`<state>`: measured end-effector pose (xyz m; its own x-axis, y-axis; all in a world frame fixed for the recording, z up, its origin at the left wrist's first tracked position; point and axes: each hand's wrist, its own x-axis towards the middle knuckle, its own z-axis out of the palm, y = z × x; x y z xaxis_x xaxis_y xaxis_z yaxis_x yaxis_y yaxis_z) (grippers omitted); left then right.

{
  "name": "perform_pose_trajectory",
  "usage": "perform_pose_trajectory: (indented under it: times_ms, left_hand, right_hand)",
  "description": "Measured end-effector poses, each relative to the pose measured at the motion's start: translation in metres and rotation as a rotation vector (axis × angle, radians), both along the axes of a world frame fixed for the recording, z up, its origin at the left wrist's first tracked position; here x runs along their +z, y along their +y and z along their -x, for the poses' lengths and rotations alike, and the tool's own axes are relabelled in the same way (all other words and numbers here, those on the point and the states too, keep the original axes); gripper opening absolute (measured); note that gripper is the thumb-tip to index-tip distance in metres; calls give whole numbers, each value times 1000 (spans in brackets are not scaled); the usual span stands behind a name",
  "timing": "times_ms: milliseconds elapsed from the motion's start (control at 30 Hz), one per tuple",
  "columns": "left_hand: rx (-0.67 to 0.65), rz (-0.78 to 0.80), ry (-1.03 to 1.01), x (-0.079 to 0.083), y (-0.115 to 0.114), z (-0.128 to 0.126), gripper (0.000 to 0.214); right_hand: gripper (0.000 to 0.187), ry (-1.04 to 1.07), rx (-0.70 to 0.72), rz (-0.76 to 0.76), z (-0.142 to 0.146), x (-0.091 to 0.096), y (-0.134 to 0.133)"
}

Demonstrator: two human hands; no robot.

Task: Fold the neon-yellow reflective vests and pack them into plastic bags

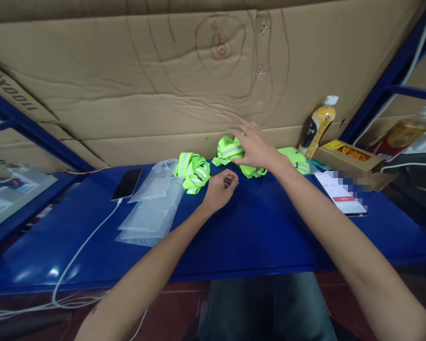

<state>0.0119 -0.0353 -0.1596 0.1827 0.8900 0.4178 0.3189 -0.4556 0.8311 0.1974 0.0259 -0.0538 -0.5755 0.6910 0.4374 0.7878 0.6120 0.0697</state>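
Observation:
My right hand point(252, 148) reaches to the back of the blue table point(262, 237) with fingers spread, lying on a crumpled neon-green reflective vest point(229, 150). My left hand point(220, 188) rests on the table in a loose fist, with nothing visible in it, just right of another folded neon-green reflective vest point(192, 172). A third green vest point(296, 158) lies to the right of my right wrist. A pile of clear plastic bags point(151, 208) sits left of my left hand.
A black phone point(127, 183) with a white cable point(81, 246) lies at the left. A second phone point(341, 193) with a lit screen lies at the right, by an open cardboard box point(348, 158) and a yellow drink bottle point(318, 125). A cardboard sheet point(163, 85) backs the table.

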Motion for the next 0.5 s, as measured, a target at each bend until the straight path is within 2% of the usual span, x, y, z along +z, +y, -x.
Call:
perform_pose_trajectory:
  times_ms: [67, 133, 267, 400, 500]
  left_hand:
    - [-3, 3, 3, 0, 0, 0, 10]
    - [-8, 5, 3, 0, 0, 1, 9]
    - [-19, 6, 2, -1, 1, 2, 8]
    - [-13, 8, 2, -2, 4, 3, 9]
    - [-12, 23, 4, -2, 4, 4, 10]
  right_hand:
    - [79, -110, -9, 38, 19, -1, 6]
    - [69, -158, -82, 77, 29, -6, 13]
    - [51, -116, -156, 116, 32, -19, 23]
    - [40, 29, -153, 137, 25, -19, 30]
    - [40, 262, -136, 156, 18, -12, 33]
